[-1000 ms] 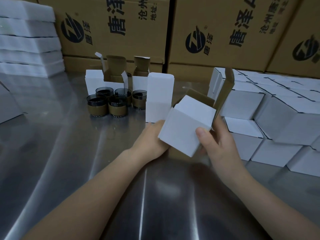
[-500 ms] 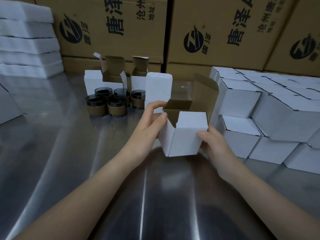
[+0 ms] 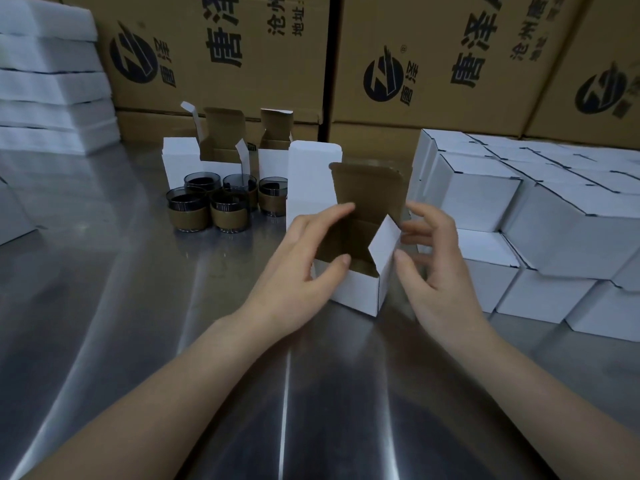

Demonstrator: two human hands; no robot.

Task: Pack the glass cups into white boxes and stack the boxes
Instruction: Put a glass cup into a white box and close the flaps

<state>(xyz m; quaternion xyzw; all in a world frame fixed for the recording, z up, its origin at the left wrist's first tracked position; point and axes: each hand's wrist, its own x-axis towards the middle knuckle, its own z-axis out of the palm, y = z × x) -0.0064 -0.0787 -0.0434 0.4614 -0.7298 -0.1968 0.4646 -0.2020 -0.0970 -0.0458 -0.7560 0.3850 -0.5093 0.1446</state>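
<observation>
A small white box (image 3: 353,294) stands on the steel table (image 3: 138,323) with its brown-lined lid up. My left hand (image 3: 298,271) pinches the box's left side flap between thumb and fingers, the index fingertip against the lid. My right hand (image 3: 434,265) is at the right side, its curled fingers and thumb on the white right flap, which leans inward. Whether a cup is inside is hidden. Several glass cups with brown sleeves (image 3: 227,211) stand in a cluster to the far left of the box.
Two open white boxes (image 3: 183,161) and a tall upright one (image 3: 311,178) stand behind the cups. Closed white boxes (image 3: 485,192) are stacked in layers on the right. Brown printed cartons (image 3: 225,53) wall off the back. White foam sheets (image 3: 48,81) are piled far left.
The box has gone from tilted in the air to upright on the table, its lid raised. My left hand moved from under it to the left flap; my right hand shifted to the right flap.
</observation>
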